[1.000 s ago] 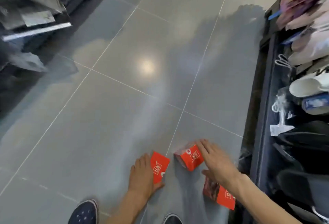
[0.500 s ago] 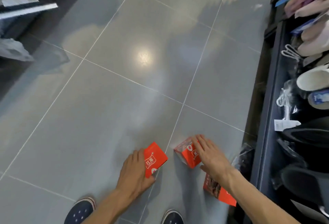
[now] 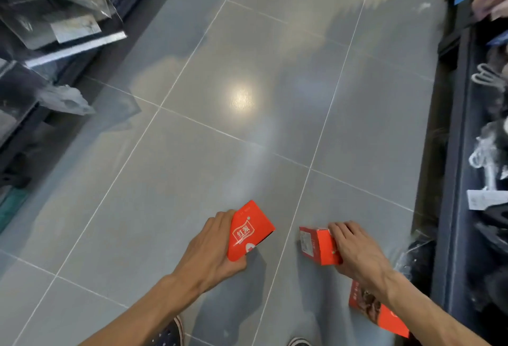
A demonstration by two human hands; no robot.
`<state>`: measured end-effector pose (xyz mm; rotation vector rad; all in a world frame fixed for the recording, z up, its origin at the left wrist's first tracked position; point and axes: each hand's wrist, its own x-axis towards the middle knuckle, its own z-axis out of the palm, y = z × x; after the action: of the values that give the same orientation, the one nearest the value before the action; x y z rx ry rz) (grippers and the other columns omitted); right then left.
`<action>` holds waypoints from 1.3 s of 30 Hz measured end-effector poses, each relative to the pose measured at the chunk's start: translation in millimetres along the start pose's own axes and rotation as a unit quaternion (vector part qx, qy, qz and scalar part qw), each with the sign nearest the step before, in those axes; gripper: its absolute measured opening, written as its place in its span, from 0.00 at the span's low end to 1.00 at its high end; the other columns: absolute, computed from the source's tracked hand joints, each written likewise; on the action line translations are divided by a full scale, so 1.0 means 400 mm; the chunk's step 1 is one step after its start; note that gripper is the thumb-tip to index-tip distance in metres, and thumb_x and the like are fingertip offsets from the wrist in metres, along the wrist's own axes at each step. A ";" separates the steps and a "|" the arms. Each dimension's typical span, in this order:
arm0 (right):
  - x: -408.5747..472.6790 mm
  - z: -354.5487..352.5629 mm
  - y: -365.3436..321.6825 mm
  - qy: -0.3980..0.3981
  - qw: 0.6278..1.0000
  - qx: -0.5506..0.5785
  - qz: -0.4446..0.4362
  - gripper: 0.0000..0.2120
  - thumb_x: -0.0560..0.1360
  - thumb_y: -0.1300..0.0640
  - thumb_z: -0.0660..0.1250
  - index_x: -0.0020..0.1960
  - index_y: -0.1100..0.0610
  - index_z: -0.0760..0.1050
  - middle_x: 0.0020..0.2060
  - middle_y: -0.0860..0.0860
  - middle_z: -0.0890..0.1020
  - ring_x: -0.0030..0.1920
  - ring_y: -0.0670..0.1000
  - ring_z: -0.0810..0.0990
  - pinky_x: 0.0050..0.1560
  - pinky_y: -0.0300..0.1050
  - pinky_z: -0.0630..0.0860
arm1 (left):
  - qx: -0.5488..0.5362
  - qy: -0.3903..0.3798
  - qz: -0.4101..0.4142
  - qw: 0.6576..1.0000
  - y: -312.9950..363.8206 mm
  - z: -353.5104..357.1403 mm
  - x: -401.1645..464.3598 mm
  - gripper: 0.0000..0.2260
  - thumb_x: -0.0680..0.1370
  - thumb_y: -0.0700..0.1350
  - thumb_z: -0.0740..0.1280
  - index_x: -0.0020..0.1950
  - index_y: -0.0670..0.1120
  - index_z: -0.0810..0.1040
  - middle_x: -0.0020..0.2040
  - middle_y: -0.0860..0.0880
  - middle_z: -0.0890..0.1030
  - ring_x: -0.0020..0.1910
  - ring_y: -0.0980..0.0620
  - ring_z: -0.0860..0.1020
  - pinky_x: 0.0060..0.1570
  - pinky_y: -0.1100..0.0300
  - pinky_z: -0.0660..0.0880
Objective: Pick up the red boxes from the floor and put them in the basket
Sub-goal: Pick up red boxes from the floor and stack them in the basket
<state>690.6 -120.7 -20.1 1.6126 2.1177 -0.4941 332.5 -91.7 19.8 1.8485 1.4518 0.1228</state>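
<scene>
My left hand (image 3: 211, 246) grips a flat red box with a white logo (image 3: 248, 230), lifted and tilted above the grey tile floor. My right hand (image 3: 354, 252) grips a second red box (image 3: 319, 245) from its right side, its printed end facing left. A third red box (image 3: 376, 310) lies on the floor under my right forearm, partly hidden by it. No basket is in view.
A dark low shelf (image 3: 450, 153) with shoes and packaged goods runs along the right. Dark shelving with clear plastic packaging (image 3: 55, 16) stands at the left. My shoes (image 3: 167, 332) show at the bottom edge. Grey tiled floor (image 3: 220, 139) stretches ahead.
Both hands have closed on their boxes and raised them off the floor. The left box is turned upright and the right box has turned on its side. The third box stays put.
</scene>
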 end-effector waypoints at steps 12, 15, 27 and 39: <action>-0.230 -0.989 -0.219 0.142 0.989 0.039 -0.030 0.36 0.62 0.34 0.66 0.64 0.51 0.70 0.53 0.46 0.79 0.51 0.52 0.76 0.48 0.47 0.77 | 0.040 0.095 0.020 0.994 0.276 -0.778 -0.287 0.38 0.69 0.72 0.66 0.73 0.61 0.56 0.58 0.60 0.71 0.54 0.58 0.72 0.51 0.54 0.76; -0.327 -1.257 -0.306 0.170 0.983 0.042 -0.057 0.39 0.61 0.32 0.67 0.66 0.50 0.68 0.54 0.45 0.78 0.52 0.52 0.76 0.52 0.47 0.75 | 0.048 0.113 0.046 0.991 0.367 -1.022 -0.410 0.37 0.69 0.74 0.65 0.72 0.61 0.57 0.59 0.60 0.71 0.55 0.59 0.71 0.53 0.56 0.74; -0.749 -2.078 -0.730 0.291 0.941 0.075 -0.154 0.56 0.55 0.13 0.48 0.73 0.46 0.64 0.61 0.46 0.78 0.59 0.50 0.76 0.58 0.43 0.70 | 0.116 0.201 0.038 0.972 0.614 -1.794 -0.948 0.35 0.69 0.70 0.68 0.71 0.58 0.62 0.60 0.58 0.74 0.53 0.60 0.75 0.51 0.66 0.71; -0.880 -2.398 -1.152 0.236 0.891 0.046 -0.385 0.45 0.62 0.25 0.68 0.72 0.44 0.61 0.52 0.39 0.73 0.48 0.42 0.77 0.48 0.42 0.79 | 0.082 0.377 -0.123 0.914 0.697 -1.939 -1.536 0.32 0.69 0.69 0.70 0.67 0.57 0.68 0.59 0.58 0.77 0.53 0.59 0.76 0.53 0.59 0.74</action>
<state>210.0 -24.7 988.0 0.9178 3.1446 -0.4624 -53.8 -248.6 959.3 1.8091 2.2663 0.6681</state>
